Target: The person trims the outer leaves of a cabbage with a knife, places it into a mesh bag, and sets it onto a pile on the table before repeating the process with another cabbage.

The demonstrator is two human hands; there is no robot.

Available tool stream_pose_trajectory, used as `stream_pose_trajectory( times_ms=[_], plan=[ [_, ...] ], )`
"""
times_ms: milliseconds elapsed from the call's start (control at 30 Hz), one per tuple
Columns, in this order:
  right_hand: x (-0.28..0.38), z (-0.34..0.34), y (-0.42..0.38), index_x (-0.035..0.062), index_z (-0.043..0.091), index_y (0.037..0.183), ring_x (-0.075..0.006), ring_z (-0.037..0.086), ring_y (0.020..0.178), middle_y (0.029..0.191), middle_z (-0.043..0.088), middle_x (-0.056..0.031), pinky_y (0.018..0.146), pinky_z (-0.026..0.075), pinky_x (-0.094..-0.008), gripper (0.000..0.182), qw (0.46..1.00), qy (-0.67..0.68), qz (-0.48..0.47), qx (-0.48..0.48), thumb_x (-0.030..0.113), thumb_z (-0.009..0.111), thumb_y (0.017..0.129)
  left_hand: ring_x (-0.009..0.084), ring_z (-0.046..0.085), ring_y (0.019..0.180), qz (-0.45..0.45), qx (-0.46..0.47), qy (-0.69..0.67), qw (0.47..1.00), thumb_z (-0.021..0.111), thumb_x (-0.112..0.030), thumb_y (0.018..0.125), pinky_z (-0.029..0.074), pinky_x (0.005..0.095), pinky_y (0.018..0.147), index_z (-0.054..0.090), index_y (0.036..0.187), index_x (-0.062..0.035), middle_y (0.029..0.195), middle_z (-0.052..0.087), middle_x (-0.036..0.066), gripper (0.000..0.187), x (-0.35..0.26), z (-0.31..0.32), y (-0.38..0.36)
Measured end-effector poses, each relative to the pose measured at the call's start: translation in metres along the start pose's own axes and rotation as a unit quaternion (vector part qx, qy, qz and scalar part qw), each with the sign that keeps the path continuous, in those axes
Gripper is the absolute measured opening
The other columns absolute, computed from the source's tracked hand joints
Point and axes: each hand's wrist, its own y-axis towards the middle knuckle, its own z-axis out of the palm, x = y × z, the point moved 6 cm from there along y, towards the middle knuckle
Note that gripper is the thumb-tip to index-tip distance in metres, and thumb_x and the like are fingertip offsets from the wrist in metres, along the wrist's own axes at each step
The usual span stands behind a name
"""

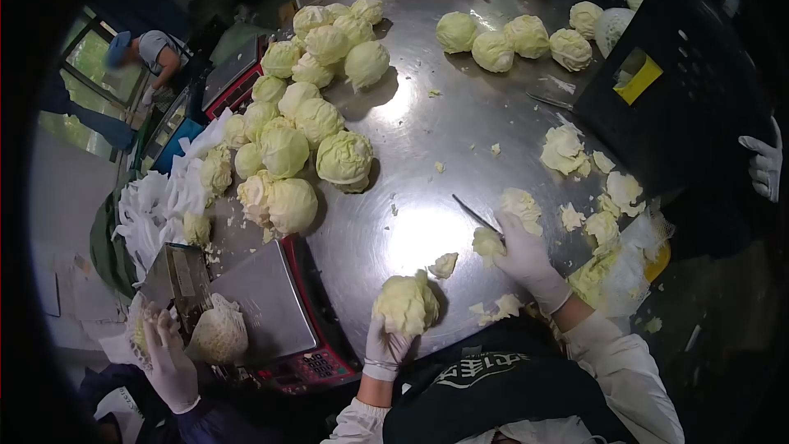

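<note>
My left hand (388, 349), in a white glove, is closed on a pale green cabbage (407, 304) at the near edge of the metal table (436, 115). My right hand (530, 259), gloved too, grips a knife (475, 215) whose dark blade points up and to the left. A piece of cabbage leaf (488, 245) lies against the fingers of that hand, under the knife. Between the two hands a small leaf scrap (444, 265) rests on the steel. More trimmed leaves (565, 150) are scattered to the right.
A pile of cabbages (283, 148) covers the table's left side; several more (526, 35) lie farther back. A scale (271, 304) stands at near left, beside a co-worker's gloved hand (168, 358) and a net-wrapped cabbage (219, 333). A black crate (674, 90) stands at right, near another gloved hand (764, 160).
</note>
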Motion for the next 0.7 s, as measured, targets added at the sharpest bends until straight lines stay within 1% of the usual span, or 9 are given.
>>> stream_pose_trajectory(
  times_ms=[100,167,200,300,367,400,533,600,700],
  plan=[
    [0.025,-0.016,-0.012,0.0068,0.039,0.150,-0.0339,0.070,0.099,0.148,0.047,-0.0147,0.088,0.056,-0.0431,0.082,0.998,-0.026,-0.050,-0.029,0.041,0.073,0.084,0.0393,0.050,0.135,-0.073,0.013,-0.184,0.980,0.067,-0.049,0.093,0.047,0.0635,0.105,0.031,0.155,-0.0106,0.151,0.044,0.020,0.081,0.023,0.003,0.011],
    [0.070,-0.002,-0.030,0.0079,0.039,0.150,-0.0361,0.069,0.101,0.150,0.045,-0.0169,0.089,0.056,-0.0442,0.086,0.970,0.063,-0.235,0.025,0.044,0.076,0.082,0.0392,0.053,0.133,-0.111,-0.044,-0.093,0.988,0.060,-0.052,0.097,0.052,0.0605,0.101,0.031,0.155,-0.0110,0.150,0.045,0.020,0.077,0.034,0.003,0.018],
    [0.082,0.002,-0.032,0.0079,0.039,0.150,-0.0361,0.069,0.101,0.150,0.045,-0.0169,0.089,0.056,-0.0442,0.086,0.971,0.061,-0.232,0.021,0.044,0.076,0.082,0.0393,0.054,0.131,-0.100,-0.052,0.008,0.994,0.055,-0.056,0.098,0.054,0.0584,0.100,0.031,0.155,-0.0107,0.149,0.047,0.020,0.076,0.037,0.003,0.021],
    [0.094,0.012,-0.034,0.0027,0.058,0.133,-0.0273,0.068,0.111,0.132,0.062,-0.0170,0.089,0.055,-0.0364,0.063,0.970,0.074,-0.226,0.055,0.034,0.080,0.084,0.0381,0.055,0.131,-0.112,-0.047,0.052,0.991,0.059,-0.050,0.098,0.055,0.0562,0.100,0.033,0.153,-0.0074,0.146,0.050,0.022,0.074,0.035,0.029,0.021],
    [0.055,0.029,-0.016,0.0021,0.066,0.121,-0.0172,0.070,0.083,0.102,0.072,-0.0122,0.075,0.056,-0.0303,0.039,0.958,0.261,-0.013,0.120,0.026,0.072,0.092,0.0374,0.056,0.130,-0.145,-0.032,-0.007,0.989,0.056,-0.052,0.099,0.054,0.0564,0.100,0.034,0.153,-0.0086,0.145,0.051,0.020,0.072,0.040,0.031,0.022],
    [0.029,0.028,-0.008,0.0011,0.071,0.108,-0.0104,0.063,0.073,0.080,0.071,-0.0050,0.069,0.052,-0.0253,0.024,0.937,0.348,0.035,0.017,0.021,0.069,0.095,0.0366,0.056,0.130,-0.176,-0.019,-0.069,0.982,0.053,-0.054,0.100,0.054,0.0566,0.100,0.036,0.152,-0.0098,0.145,0.052,0.019,0.071,0.044,0.033,0.020],
    [-0.006,-0.014,-0.001,0.0009,0.070,0.113,-0.0110,0.063,0.077,0.089,0.073,-0.0061,0.071,0.052,-0.0276,0.030,0.922,0.374,0.097,-0.009,0.022,0.072,0.092,0.0368,0.059,0.125,-0.267,-0.047,-0.198,0.942,0.040,-0.064,0.100,0.057,0.0540,0.096,0.044,0.148,-0.0146,0.142,0.056,0.015,0.069,0.050,0.044,0.017],
    [0.010,-0.013,-0.019,-0.0009,0.065,0.124,-0.0125,0.065,0.087,0.103,0.072,-0.0103,0.077,0.054,-0.0287,0.043,0.963,0.243,0.059,0.100,0.024,0.075,0.090,0.0393,0.062,0.119,-0.272,-0.028,-0.243,0.931,0.040,-0.066,0.099,0.058,0.0533,0.091,0.046,0.146,-0.0123,0.138,0.059,0.017,0.072,0.053,0.052,0.018],
    [0.037,0.016,-0.038,-0.0015,0.057,0.137,-0.0146,0.065,0.095,0.116,0.069,-0.0139,0.082,0.054,-0.0301,0.060,0.942,0.307,-0.077,0.110,0.025,0.078,0.087,0.0409,0.067,0.109,-0.296,-0.021,-0.231,0.926,0.040,-0.070,0.098,0.061,0.0499,0.086,0.048,0.143,-0.0064,0.129,0.063,0.022,0.078,0.058,0.052,0.014]
  ],
)
